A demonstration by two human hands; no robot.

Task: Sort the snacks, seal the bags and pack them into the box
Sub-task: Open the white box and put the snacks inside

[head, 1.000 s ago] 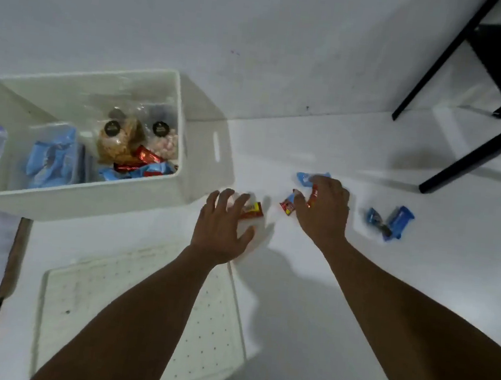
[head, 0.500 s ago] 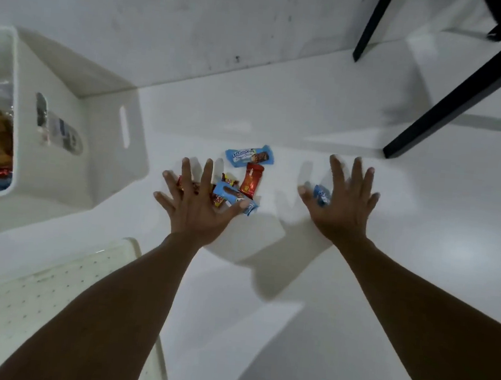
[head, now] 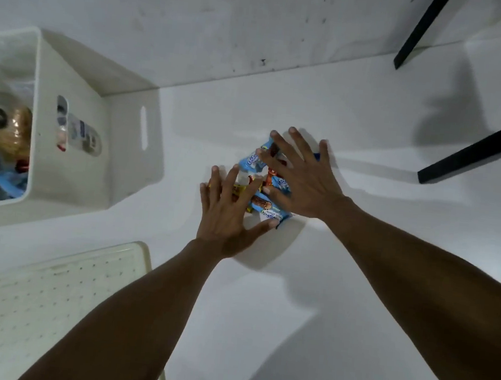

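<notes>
Snacks (head: 260,204): a small pile of blue and red wrappers on the white floor, right of the box (head: 70,169) and apart from it

Left hand (head: 228,215): flat on the side of the pile nearer the box, fingers straight and spread, thumb along a blue wrapper's edge; nothing gripped

Right hand (head: 305,179): flat on the side of the pile farther from the box, fingers straight and fanned over the wrappers; nothing gripped

The two hands bracket the pile, close together over it

Box: white, open-topped, with a slot handle in the wall facing the pile and a label on the adjoining wall

Inside the box: a clear bag (head: 11,133) of tan snacks with a dark round sticker, and blue packets (head: 5,181) beside it

Perforated white board (head: 49,293): on the floor, on the near side of the box

Black legs (head: 476,153): far right of the box, past the pile
</notes>
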